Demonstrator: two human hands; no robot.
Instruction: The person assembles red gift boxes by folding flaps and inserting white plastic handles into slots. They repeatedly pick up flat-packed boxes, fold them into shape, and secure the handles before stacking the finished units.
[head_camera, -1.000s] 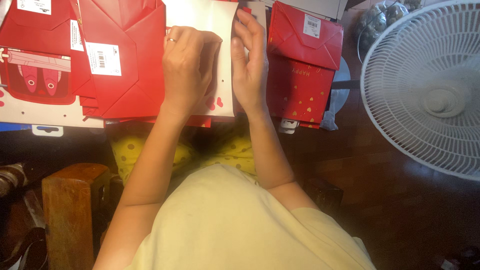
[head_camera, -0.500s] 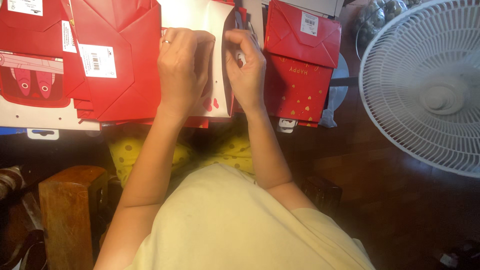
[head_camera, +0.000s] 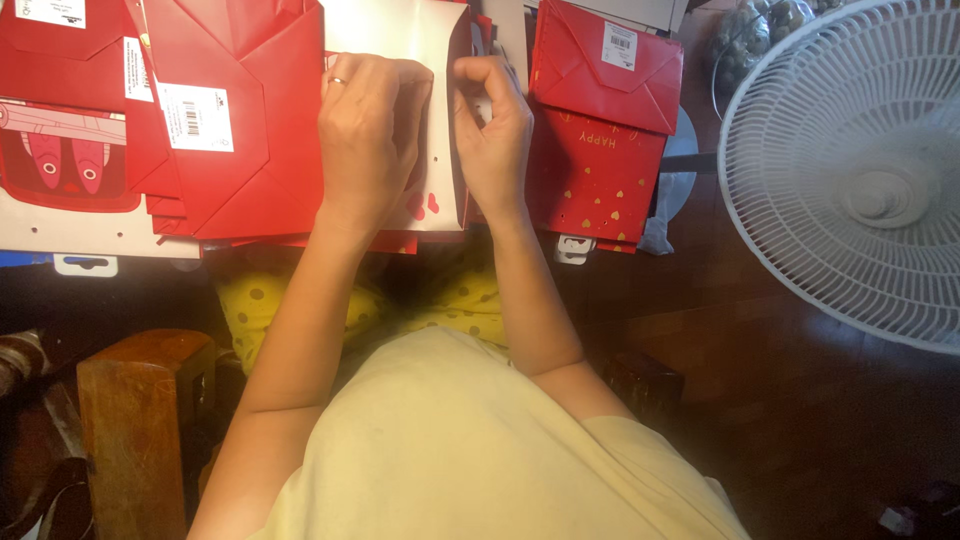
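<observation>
My left hand (head_camera: 368, 135), with a ring on one finger, presses flat on a white sheet of card (head_camera: 400, 40) that has small red hearts near its lower edge. My right hand (head_camera: 492, 135) pinches the right edge of that same sheet, where a red flap folds up. A stack of flat red paper bags (head_camera: 235, 130) with white barcode labels lies just left of my left hand. Another red paper bag (head_camera: 598, 130) with gold hearts lies right of my right hand.
A white electric fan (head_camera: 850, 180) stands at the right. A wooden block or stool (head_camera: 135, 430) sits at lower left. A red card with a fish picture (head_camera: 60, 150) lies far left. Dark wooden floor surrounds my lap and yellow dotted cloth (head_camera: 460, 300).
My right hand has curled from lying flat to pinching the sheet's right edge, lifting the red flap. My left hand stays pressed on the sheet.
</observation>
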